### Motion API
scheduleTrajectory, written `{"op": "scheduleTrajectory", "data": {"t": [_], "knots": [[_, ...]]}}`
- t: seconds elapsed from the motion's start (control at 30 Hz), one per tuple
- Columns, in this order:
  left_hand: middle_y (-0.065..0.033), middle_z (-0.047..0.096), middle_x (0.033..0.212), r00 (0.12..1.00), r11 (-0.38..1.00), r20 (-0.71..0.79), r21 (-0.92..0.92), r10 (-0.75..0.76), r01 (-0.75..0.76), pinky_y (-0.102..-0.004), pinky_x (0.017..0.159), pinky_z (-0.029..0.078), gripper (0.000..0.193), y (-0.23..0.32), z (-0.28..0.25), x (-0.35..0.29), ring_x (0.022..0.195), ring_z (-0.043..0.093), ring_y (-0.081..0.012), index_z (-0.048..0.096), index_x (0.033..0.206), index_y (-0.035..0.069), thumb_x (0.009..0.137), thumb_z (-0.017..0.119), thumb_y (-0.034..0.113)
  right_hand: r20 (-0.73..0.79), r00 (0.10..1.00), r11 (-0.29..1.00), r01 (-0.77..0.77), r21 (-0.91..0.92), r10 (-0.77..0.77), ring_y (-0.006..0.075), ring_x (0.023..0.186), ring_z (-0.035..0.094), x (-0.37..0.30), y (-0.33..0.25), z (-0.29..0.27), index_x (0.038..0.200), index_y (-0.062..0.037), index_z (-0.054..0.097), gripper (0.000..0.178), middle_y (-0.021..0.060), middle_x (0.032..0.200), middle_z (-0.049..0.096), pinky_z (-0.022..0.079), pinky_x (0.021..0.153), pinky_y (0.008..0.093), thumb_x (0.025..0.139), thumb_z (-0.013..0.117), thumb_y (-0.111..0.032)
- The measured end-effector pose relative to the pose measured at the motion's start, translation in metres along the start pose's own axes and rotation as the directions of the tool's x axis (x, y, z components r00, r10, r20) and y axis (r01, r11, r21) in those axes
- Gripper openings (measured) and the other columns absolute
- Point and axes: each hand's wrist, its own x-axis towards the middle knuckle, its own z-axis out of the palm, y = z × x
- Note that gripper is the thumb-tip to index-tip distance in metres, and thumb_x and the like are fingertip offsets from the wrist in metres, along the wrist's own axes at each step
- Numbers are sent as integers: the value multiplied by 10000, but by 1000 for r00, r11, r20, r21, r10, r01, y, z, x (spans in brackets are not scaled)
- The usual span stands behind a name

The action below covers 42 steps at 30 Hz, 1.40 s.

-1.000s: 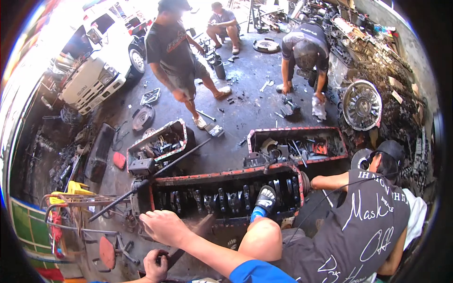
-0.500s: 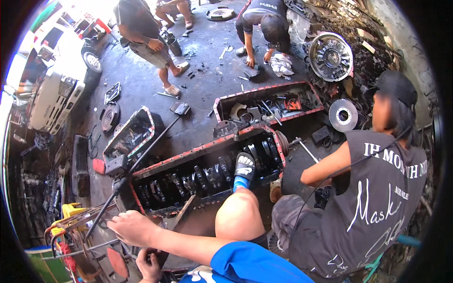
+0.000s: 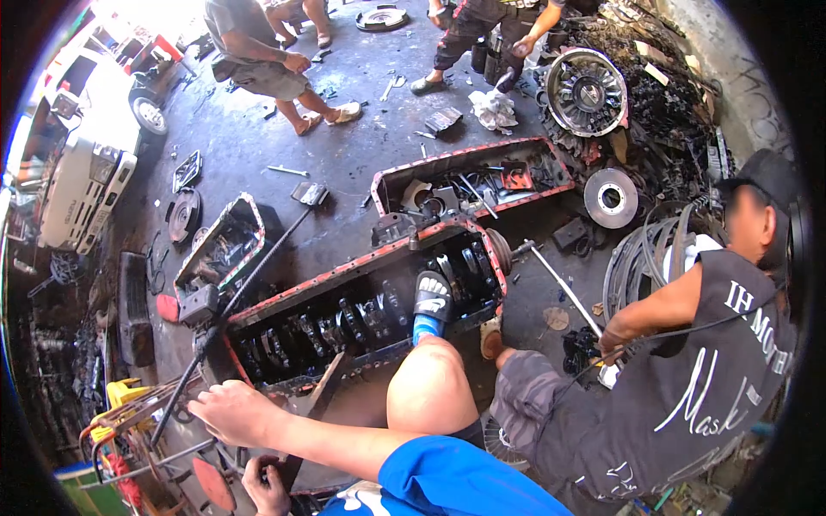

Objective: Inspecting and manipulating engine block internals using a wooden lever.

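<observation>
A long engine block [image 3: 284,297] with a red rim lies open on the floor, its crankshaft [image 3: 361,314] showing. My foot in a sandal [image 3: 433,301] rests on it, my bare knee below. My right hand [image 3: 232,414], on a blue-sleeved arm, lies knuckles-up with curled fingers at the block's near left corner; what is under it is hidden. My left hand [image 3: 265,486] is lower, closed around the bottom end of a rusty bar [image 3: 325,387] that leans against the block.
A co-worker in a grey sleeveless shirt [image 3: 688,404] crouches at the right, holding a long metal rod [image 3: 564,288] at the crank's end. A long black bar [image 3: 258,275], two red-rimmed pans [image 3: 551,163] [image 3: 249,206], a flywheel [image 3: 589,90], a white truck [image 3: 77,189] and other people surround the block.
The view has swung so the block and co-worker look closer. My right hand has slid left and down off the bar's top; my left hand stays low on the bar.
</observation>
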Motion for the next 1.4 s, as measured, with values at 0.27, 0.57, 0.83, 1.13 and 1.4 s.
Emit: {"op": "scheduleTrajectory", "data": {"t": [0.27,0.57,0.83,1.13,1.4], "knots": [[-138,649,743,1000,1000,22,18,-17,16,-345,678,481,335,-1,2,0,695,634,-234,635,863,-32,941,578,288,-52,998,999,32,-5,-32,285,858,707,-1,3,-7,971,-47,649,160,119,888,706,536,756,408,861,649,-164],[-94,638,799,992,982,55,-148,-113,120,-325,726,484,321,-10,-2,-4,764,587,-172,604,890,-33,978,543,269,-29,1000,999,3,41,-2,286,877,705,8,-3,14,908,-62,672,117,114,884,709,529,780,407,850,652,-162],[-56,592,863,993,959,84,-263,-85,104,-299,771,461,349,-11,2,-4,820,531,-142,572,929,-17,1008,556,323,-67,998,1000,-6,19,7,257,886,688,2,-1,15,925,-73,664,143,77,873,688,517,787,394,855,661,-198],[-60,578,884,988,974,104,-187,-112,130,-291,800,442,299,0,-3,-3,865,525,-148,577,961,-24,1007,541,269,-108,994,1000,-15,-7,14,263,893,695,4,-3,19,907,-87,670,139,80,870,700,520,802,408,838,679,-208],[-94,616,860,994,992,66,-88,-89,95,-312,798,448,247,6,1,1,836,553,-170,590,955,-37,972,520,199,-79,997,1000,-6,-4,6,260,874,704,6,1,11,895,-82,670,125,78,859,704,528,776,394,854,669,-201]]}}
